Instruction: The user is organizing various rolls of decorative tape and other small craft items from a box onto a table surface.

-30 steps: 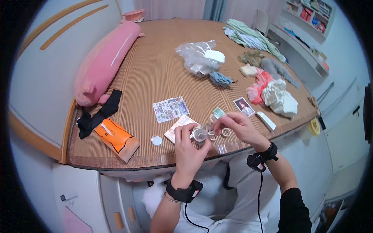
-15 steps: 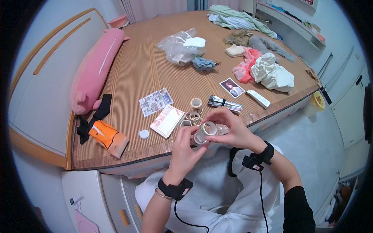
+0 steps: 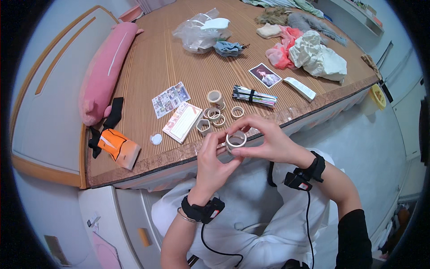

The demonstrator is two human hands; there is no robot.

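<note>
Above the bed's front edge, both my hands hold a small stack of tape rolls (image 3: pixel 234 146), one set on top of the other, with the holes facing up. My left hand (image 3: pixel 212 160) grips it from the left, thumb and fingers curled round the side. From the right my right hand (image 3: pixel 265 142) closes its thumb and forefinger on the upper roll. Just beyond my fingers lie several loose tape rolls (image 3: pixel 219 121). A wider roll (image 3: pixel 215 97) stands behind them, and a thin ring of tape (image 3: pixel 237 112) lies apart to the right.
Left of the rolls lie a notepad (image 3: pixel 182 123), a sticker sheet (image 3: pixel 170 99) and a round white piece (image 3: pixel 156 139). A strapped bundle of pens (image 3: pixel 254 96), a photo card (image 3: pixel 265 75) and a white box (image 3: pixel 299 89) lie to the right. An orange pack (image 3: pixel 117 147) sits far left.
The roll in my right hand has come down onto the one in my left, and the two now line up. The view has tilted downward a little.
</note>
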